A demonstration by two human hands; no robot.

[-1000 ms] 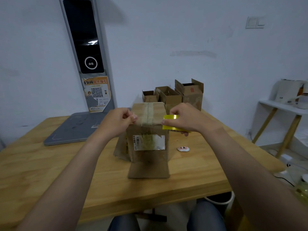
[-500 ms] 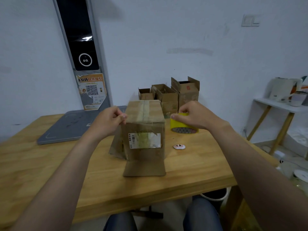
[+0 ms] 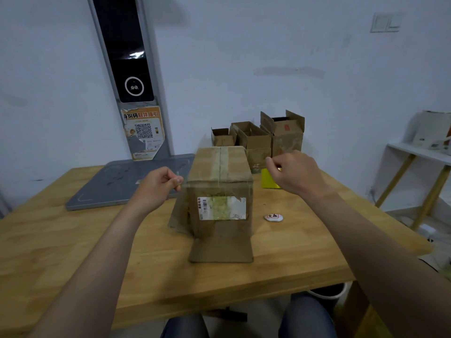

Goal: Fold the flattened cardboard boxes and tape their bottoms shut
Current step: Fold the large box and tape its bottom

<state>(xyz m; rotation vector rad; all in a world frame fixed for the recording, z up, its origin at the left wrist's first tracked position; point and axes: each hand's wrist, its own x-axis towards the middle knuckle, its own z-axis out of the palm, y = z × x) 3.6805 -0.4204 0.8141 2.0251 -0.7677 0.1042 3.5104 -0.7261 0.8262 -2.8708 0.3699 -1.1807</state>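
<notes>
Item: one box [image 3: 219, 167], brown cardboard, upright at the middle of the wooden surface [image 3: 73, 252]. The top face is closed, with a strip of tape down its centre seam. A torn white label [image 3: 222, 208] is on the near face, and one flap [image 3: 220, 251] lies flat on the surface toward the viewer. Left hand [image 3: 156, 189]: just beside the box's upper left edge, fingers [image 3: 174, 181] curled and pinching a clear tape end [image 3: 180, 179]; a thin clear line runs from there across the box's top front edge. Right hand [image 3: 296, 173]: beside the box's upper right corner, fingers [image 3: 273, 163] curled with thumb and forefinger together; whether they grip anything cannot be told. Yellow roll [image 3: 268, 181]: under and partly hidden by the right hand, right of the box. White oval tag [image 3: 273, 217] with red marks: on the surface near the box's right side. Three open boxes [image 3: 258, 140]: in a row at the back by the wall. Grey platform [image 3: 122, 184]: flat on the surface, back left. White shelf [image 3: 419, 152]: far right, apart from the surface.
</notes>
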